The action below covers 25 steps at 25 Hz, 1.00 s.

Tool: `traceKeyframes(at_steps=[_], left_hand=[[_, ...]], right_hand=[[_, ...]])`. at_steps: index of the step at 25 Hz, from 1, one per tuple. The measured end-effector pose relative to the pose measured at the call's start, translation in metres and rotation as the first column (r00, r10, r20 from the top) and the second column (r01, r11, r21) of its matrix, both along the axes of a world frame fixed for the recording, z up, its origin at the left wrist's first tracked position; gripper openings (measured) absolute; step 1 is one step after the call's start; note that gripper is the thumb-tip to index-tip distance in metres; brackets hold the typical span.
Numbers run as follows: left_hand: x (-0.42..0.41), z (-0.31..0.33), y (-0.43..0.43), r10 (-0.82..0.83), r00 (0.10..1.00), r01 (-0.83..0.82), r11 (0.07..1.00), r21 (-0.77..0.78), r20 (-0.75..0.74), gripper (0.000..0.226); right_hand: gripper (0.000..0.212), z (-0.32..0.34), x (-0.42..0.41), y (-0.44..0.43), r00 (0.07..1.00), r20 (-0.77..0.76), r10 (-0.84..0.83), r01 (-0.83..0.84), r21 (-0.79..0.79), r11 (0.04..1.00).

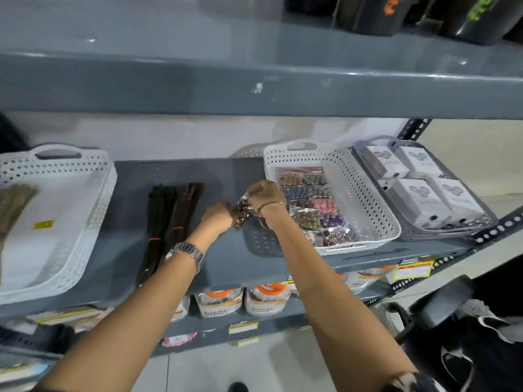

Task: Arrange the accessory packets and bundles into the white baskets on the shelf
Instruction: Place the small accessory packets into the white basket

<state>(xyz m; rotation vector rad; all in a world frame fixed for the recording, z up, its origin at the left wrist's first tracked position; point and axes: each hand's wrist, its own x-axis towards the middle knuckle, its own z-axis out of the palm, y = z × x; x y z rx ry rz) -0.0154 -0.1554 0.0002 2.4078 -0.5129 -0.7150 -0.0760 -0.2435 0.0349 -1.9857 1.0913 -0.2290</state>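
Note:
On the grey shelf (226, 258), my left hand (216, 217) and my right hand (266, 195) both grip a clear packet of dark beads (242, 212) just left of the right white basket (365, 193). That basket holds several bead packets (311, 202) in brown, purple, pink and gold. Dark brown and black bundles (169, 219) lie loose on the shelf to the left of my hands. The left white basket (93, 210) holds a tan bundle (12, 205) at its left side.
A grey basket (481, 224) with white boxes (418, 202) stands at the far right. The upper shelf (254, 89) overhangs closely above. Jars with orange lids (220, 302) fill the shelf below. A dark bag (467, 335) sits on the floor at right.

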Motion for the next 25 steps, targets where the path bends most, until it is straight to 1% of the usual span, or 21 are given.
traceKeyframes(at_steps=[2,3,4,5,6,7,8,9,10,11,12,13,14,16,17,19,20,22,23,25], left_hand=[[-0.012,0.007,-0.025,0.060,0.995,-0.077,0.973,-0.218,-0.083,0.039],[-0.020,0.013,-0.042,0.042,0.996,-0.062,0.958,-0.278,-0.078,0.041],[-0.030,0.020,-0.060,-0.016,0.998,-0.002,0.948,-0.318,-0.054,0.044],[-0.042,0.027,-0.076,-0.105,0.994,0.092,0.938,-0.334,-0.021,0.049],[-0.054,0.033,-0.091,-0.207,0.978,0.199,0.924,-0.326,0.012,0.053],[-0.066,0.034,-0.105,-0.303,0.952,0.299,0.909,-0.291,0.029,0.057],[-0.077,0.032,-0.115,-0.385,0.923,0.380,0.892,-0.243,0.029,0.059],[-0.086,0.030,-0.120,-0.448,0.893,0.446,0.874,-0.192,0.036,0.061],[-0.091,0.027,-0.121,-0.506,0.859,0.512,0.847,-0.141,0.082,0.061],[-0.093,0.021,-0.120,-0.561,0.812,0.577,0.813,-0.076,0.160,0.062],[-0.093,0.013,-0.118,-0.618,0.745,0.634,0.773,0.020,0.250,0.064],[-0.092,0.006,-0.114,-0.668,0.677,0.665,0.735,0.134,0.309,0.066],[-0.091,0.000,-0.110,-0.699,0.636,0.658,0.713,0.242,0.326,0.065],[-0.091,-0.006,-0.105,-0.732,0.583,0.604,0.680,0.415,0.351,0.058],[-0.092,-0.006,-0.105,-0.739,0.563,0.577,0.672,0.465,0.369,0.056],[-0.095,-0.006,-0.103,-0.737,0.547,0.552,0.675,0.490,0.397,0.055],[-0.096,-0.004,-0.101,-0.727,0.551,0.553,0.686,0.474,0.410,0.056],[-0.095,-0.002,-0.098,-0.678,0.574,0.563,0.734,0.379,0.459,0.060],[-0.093,-0.001,-0.095,-0.641,0.578,0.563,0.761,0.321,0.506,0.062],[-0.081,0.004,-0.089,-0.530,0.601,0.539,0.821,0.186,0.598,0.062]], right_hand=[[0.025,0.009,-0.019,-0.034,0.998,0.008,-0.057,0.058,-0.033,0.998],[0.025,0.013,-0.032,-0.055,0.995,0.004,-0.098,0.098,-0.059,0.993],[0.021,0.015,-0.047,-0.077,0.986,0.036,-0.161,0.162,-0.026,0.987],[0.014,0.014,-0.062,-0.097,0.971,0.075,-0.225,0.223,0.037,0.974],[0.012,0.012,-0.077,-0.114,0.951,0.085,-0.297,0.288,0.108,0.952],[0.018,0.008,-0.091,-0.127,0.937,0.046,-0.345,0.335,0.153,0.930],[0.019,0.001,-0.102,-0.136,0.933,0.001,-0.360,0.355,0.166,0.920],[0.014,-0.008,-0.111,-0.143,0.936,-0.058,-0.348,0.352,0.127,0.927],[0.011,-0.017,-0.118,-0.148,0.939,-0.106,-0.326,0.335,0.081,0.939],[0.018,-0.025,-0.122,-0.152,0.946,-0.143,-0.290,0.297,0.030,0.954],[0.024,-0.034,-0.125,-0.154,0.953,-0.168,-0.252,0.256,0.007,0.967],[0.026,-0.040,-0.126,-0.154,0.954,-0.206,-0.220,0.218,-0.035,0.975],[0.027,-0.045,-0.125,-0.151,0.950,-0.233,-0.208,0.192,-0.090,0.977],[0.025,-0.049,-0.121,-0.146,0.944,-0.253,-0.210,0.173,-0.163,0.971],[0.024,-0.049,-0.119,-0.143,0.944,-0.260,-0.204,0.164,-0.168,0.972],[0.024,-0.043,-0.117,-0.137,0.938,-0.293,-0.187,0.145,-0.159,0.976],[0.027,-0.040,-0.117,-0.135,0.922,-0.341,-0.183,0.130,-0.174,0.976],[0.033,-0.030,-0.115,-0.125,0.858,-0.469,-0.208,0.066,-0.301,0.951],[0.034,-0.023,-0.109,-0.116,0.842,-0.488,-0.231,0.040,-0.371,0.928],[0.035,-0.011,-0.082,-0.093,0.871,-0.438,-0.221,-0.010,-0.467,0.884]])
